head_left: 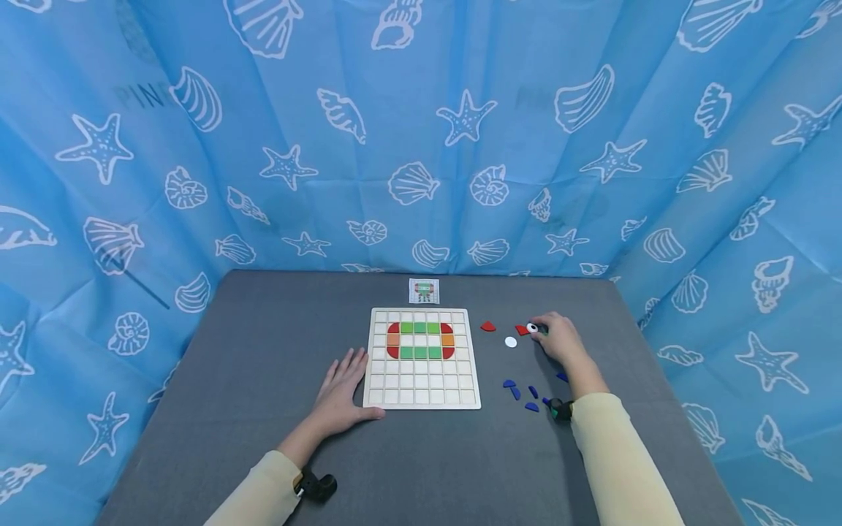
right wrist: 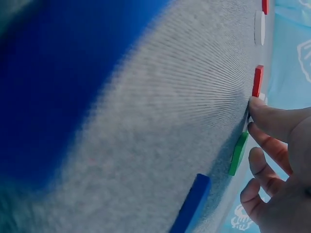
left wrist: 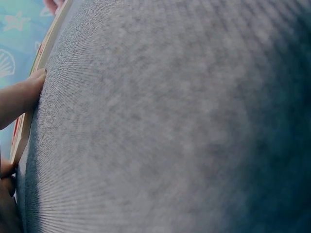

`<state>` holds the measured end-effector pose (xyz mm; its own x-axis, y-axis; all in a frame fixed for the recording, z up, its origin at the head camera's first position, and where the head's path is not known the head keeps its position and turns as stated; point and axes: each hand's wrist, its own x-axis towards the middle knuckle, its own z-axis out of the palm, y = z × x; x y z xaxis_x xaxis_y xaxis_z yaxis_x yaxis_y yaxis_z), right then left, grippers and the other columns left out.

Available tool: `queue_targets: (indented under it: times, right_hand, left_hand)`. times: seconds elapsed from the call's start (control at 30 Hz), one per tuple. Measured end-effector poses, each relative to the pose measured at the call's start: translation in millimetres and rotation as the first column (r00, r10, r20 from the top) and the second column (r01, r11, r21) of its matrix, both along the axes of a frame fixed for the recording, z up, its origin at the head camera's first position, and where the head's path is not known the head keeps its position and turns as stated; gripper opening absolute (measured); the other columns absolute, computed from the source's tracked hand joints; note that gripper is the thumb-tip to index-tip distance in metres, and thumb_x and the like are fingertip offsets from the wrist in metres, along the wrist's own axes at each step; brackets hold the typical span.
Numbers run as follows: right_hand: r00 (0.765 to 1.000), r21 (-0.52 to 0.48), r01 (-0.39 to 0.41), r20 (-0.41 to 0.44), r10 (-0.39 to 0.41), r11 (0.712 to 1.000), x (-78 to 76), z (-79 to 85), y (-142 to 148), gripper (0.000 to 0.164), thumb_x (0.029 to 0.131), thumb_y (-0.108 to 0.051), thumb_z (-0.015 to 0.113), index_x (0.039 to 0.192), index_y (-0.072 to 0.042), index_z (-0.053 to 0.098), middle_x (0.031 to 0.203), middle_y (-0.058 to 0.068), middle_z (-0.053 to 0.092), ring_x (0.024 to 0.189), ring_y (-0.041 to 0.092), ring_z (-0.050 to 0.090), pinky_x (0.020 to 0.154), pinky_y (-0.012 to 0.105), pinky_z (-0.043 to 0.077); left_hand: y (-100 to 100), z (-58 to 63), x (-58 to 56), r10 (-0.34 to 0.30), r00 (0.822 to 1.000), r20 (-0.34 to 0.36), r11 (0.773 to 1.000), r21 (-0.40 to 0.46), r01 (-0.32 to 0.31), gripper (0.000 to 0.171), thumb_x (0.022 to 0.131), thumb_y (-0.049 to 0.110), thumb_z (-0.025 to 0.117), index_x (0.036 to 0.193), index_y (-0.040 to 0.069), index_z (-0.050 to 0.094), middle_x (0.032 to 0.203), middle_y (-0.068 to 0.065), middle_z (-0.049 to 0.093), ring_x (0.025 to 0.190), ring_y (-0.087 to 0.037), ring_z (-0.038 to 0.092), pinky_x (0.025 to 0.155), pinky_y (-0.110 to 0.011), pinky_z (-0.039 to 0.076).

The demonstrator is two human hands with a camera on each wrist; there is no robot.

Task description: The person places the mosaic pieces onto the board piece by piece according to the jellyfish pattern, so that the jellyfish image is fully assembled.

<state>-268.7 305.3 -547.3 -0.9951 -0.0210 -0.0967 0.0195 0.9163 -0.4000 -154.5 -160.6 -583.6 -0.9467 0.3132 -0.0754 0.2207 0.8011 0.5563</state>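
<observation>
A white square grid board (head_left: 422, 398) lies on the table, with red corner pieces, green squares (head_left: 420, 353) and orange squares set in a ring. My left hand (head_left: 338, 394) rests beside it with fingers spread, fingertips at the left edge and thumb at the lower left corner. To the right of the board, my right hand (head_left: 559, 337) pinches a small white round piece with a dark centre (head_left: 531, 328) between thumb and forefinger. A red piece (right wrist: 258, 80) lies right beside those fingertips. Under the hand a green piece (right wrist: 238, 153) shows in the right wrist view.
A small picture card (head_left: 424, 291) lies behind the board. Another red piece (head_left: 487, 326) and a white disc (head_left: 511, 342) lie between board and right hand. Several blue pieces (head_left: 532, 407) are scattered near the right wrist. A blue shell-patterned curtain (head_left: 421, 146) stands around the grey table.
</observation>
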Motion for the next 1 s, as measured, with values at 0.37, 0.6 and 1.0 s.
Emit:
queue_targets:
  times: [0.37,0.6,1.0]
  right_hand:
    - [0.997,-0.081,0.034,-0.066,-0.039,0.996,7.6,8.6,-6.3,0.033,0.096,-0.016,0.070,0.124,0.002,0.068,0.110,0.023,0.063,0.092,0.033,0.056,0.079,0.048,0.047]
    - [0.989,-0.101,-0.006,-0.148,-0.009,0.995,11.5,17.6,-20.1,0.031,0.093,-0.015,0.073,0.120,0.001,0.070,0.100,0.017,0.064,0.084,0.027,0.056,0.074,0.043,0.046]
    - [0.985,-0.189,-0.013,-0.170,-0.020,0.982,26.1,40.9,-68.2,0.030,0.088,-0.014,0.079,0.115,-0.002,0.073,0.098,0.014,0.065,0.081,0.024,0.058,0.066,0.035,0.048]
  left_hand:
    - [0.9,-1.5,1.5,0.003,1.000,-0.003,1.000,-0.015,-0.003,0.124,0.071,0.073,0.075,0.162,0.009,0.018,0.169,-0.010,0.016,0.158,-0.032,0.005,0.124,-0.058,0.006]
    - [0.0,-2.3,1.9,0.002,1.000,-0.008,1.000,-0.012,-0.003,0.125,0.071,0.074,0.074,0.162,0.009,0.018,0.169,-0.010,0.017,0.158,-0.032,0.005,0.124,-0.058,0.006]
    - [-0.1,-4.0,0.0,0.002,1.000,-0.017,1.000,0.002,-0.002,0.125,0.071,0.073,0.076,0.162,0.009,0.020,0.169,-0.010,0.017,0.158,-0.032,0.005,0.124,-0.059,0.007]
